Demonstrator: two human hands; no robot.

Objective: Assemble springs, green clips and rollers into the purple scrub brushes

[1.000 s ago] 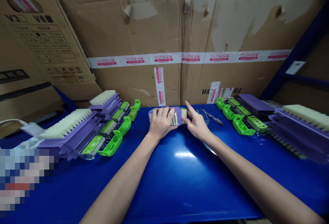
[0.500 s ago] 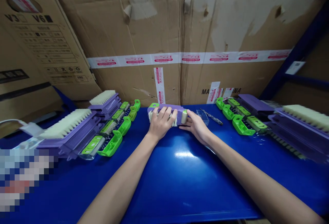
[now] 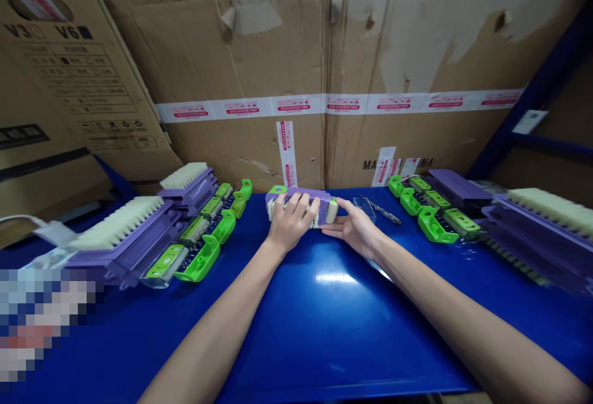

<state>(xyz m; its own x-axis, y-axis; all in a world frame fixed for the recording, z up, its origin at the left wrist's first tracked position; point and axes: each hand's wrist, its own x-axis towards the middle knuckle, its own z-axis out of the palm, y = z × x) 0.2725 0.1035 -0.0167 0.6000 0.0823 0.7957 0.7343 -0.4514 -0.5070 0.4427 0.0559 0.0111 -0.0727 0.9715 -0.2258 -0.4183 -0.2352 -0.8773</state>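
At the back middle of the blue table, a purple brush (image 3: 323, 194) with cream bristles and a green left end is held up on its side. My left hand (image 3: 293, 222) wraps over it from the front, fingers closed and hiding much of its middle. My right hand (image 3: 359, 226) grips a small cream block with a green top (image 3: 332, 210) at the brush's right end. Its thumb presses the block's upper edge, while the other fingers reach underneath. Whether the block is seated in the brush or only touches it, I cannot tell.
Purple brushes (image 3: 121, 223), clear-sided green pieces (image 3: 167, 262) and bright green caps (image 3: 200, 260) line the left. Similar brushes (image 3: 546, 212) and green caps (image 3: 435, 228) line the right. A screwdriver (image 3: 388, 214) lies by a clear box (image 3: 364, 208). Cardboard (image 3: 250, 144) stands behind.
The brush stays in my left hand almost unmoved. My right thumb and fingers have shifted slightly at the small green-topped block.
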